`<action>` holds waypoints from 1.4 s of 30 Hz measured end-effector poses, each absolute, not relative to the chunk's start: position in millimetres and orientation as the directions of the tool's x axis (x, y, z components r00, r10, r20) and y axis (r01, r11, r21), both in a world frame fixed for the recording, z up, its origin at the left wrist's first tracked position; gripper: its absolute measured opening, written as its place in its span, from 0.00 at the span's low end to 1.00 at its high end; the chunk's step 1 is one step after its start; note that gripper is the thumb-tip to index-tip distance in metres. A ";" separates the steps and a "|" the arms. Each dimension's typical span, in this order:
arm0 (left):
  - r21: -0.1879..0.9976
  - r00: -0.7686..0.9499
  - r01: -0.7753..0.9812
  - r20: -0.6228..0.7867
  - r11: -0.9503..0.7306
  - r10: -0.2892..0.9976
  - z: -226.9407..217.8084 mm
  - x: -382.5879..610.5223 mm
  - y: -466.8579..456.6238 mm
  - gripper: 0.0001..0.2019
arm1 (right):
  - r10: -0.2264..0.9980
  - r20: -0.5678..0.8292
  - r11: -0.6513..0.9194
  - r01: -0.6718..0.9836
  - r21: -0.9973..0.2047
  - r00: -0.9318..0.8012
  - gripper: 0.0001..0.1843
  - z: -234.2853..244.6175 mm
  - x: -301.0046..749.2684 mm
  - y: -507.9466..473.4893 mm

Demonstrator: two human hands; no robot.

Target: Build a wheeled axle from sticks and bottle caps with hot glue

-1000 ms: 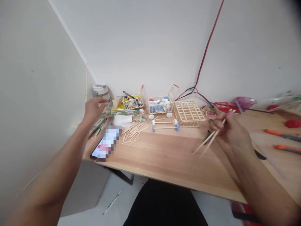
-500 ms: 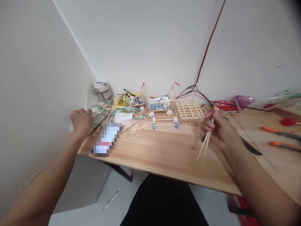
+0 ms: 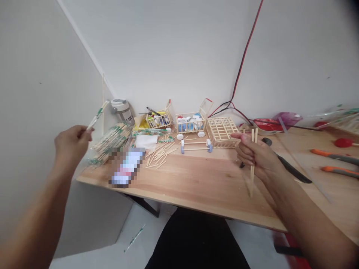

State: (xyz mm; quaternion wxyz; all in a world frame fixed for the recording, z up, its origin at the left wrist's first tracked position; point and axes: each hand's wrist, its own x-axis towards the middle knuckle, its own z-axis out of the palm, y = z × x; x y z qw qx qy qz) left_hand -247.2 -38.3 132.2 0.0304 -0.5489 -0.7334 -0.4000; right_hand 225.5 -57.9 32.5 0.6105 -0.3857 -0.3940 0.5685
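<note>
My left hand (image 3: pixel 73 144) is closed on a wrapped pair of chopsticks (image 3: pixel 98 115), raised in front of the left wall. Its clear wrapper has green print. Below and to the right lies a pile of wrapped chopsticks (image 3: pixel 113 140) at the table's left end. Bare wooden chopsticks (image 3: pixel 252 175) stand nearly upright in my right hand (image 3: pixel 256 155), whose fingers are curled round them over the table. Just left of that hand sits a lattice box made of sticks (image 3: pixel 223 130). Cut stick pieces (image 3: pixel 161 153) lie loose near the middle of the table (image 3: pixel 196 183).
A phone (image 3: pixel 127 168) lies near the front edge. Behind it stand two small stick carts (image 3: pixel 190 123) (image 3: pixel 159 118) with things inside, wheel axles (image 3: pixel 196 145) and a lidded cup (image 3: pixel 123 111). Pliers with orange handles (image 3: pixel 333 157) and a red bowl (image 3: pixel 267 125) are at right.
My left hand has come away from the pile, moving left and toward me, with a wrapped pair of chopsticks. The chopsticks in my right hand have turned more upright.
</note>
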 end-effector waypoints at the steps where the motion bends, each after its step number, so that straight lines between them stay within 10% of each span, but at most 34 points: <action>1: 0.648 -0.356 0.761 0.442 -0.018 0.823 126.4 -232.1 -46.0 0.10 | 0.999 0.037 0.049 -0.398 -0.916 0.037 0.13 32.1 225.1 -57.7; 6: 0.936 0.053 0.343 0.065 -0.080 0.996 66.0 -120.5 -85.6 0.15 | 0.996 0.040 0.068 -0.384 -0.921 0.080 0.21 33.1 221.5 -56.4; 11: 0.997 0.327 0.071 -0.018 -0.006 0.945 19.0 -29.3 -108.6 0.13 | 0.997 0.060 0.074 -0.352 -0.933 0.050 0.30 40.4 218.7 -60.4; 34: 0.995 0.421 -0.070 0.089 -0.066 0.903 24.8 59.9 -85.3 0.09 | 0.993 0.050 0.023 -0.237 -0.971 -0.110 0.22 28.7 197.6 -66.3; 42: 0.983 0.490 0.144 0.031 -0.116 0.871 19.7 45.8 -91.8 0.07 | 0.984 0.090 0.138 -0.330 -0.934 0.154 0.20 33.4 216.4 -60.2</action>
